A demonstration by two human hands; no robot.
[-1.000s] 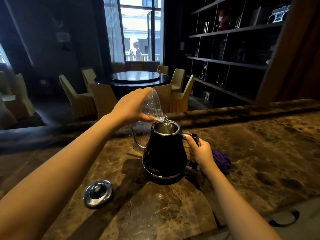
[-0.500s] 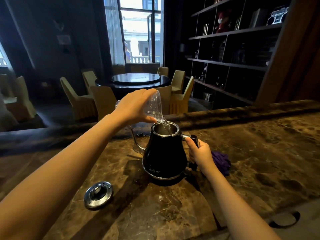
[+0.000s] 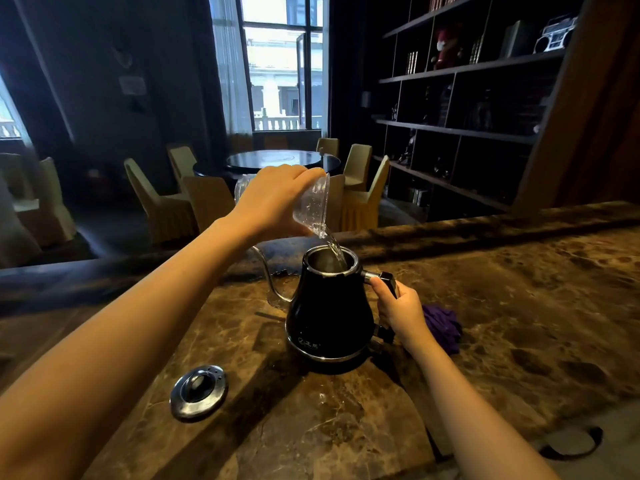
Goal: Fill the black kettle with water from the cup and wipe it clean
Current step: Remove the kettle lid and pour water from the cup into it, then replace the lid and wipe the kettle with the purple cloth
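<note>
The black kettle point(image 3: 329, 317) stands lidless on the brown marble counter point(image 3: 519, 306), its thin gooseneck spout pointing left. My left hand point(image 3: 273, 202) grips a clear plastic cup point(image 3: 311, 206), tipped steeply above the kettle's open mouth; a thin stream of water runs from the cup's rim into the opening. My right hand point(image 3: 398, 310) is wrapped around the kettle's handle on its right side. The kettle's round metal lid point(image 3: 198, 396) lies on the counter at the front left. A purple cloth point(image 3: 445, 327) sits bunched just right of my right hand.
A round cut-out point(image 3: 571, 443) is set in the counter at the front right. Beyond the counter's raised back edge are a round dining table point(image 3: 273, 159) with yellow-covered chairs, and dark shelving point(image 3: 467, 98) at the right.
The cup has risen a little above the kettle's mouth and tipped further, with water still pouring. My right hand keeps its hold on the handle.
</note>
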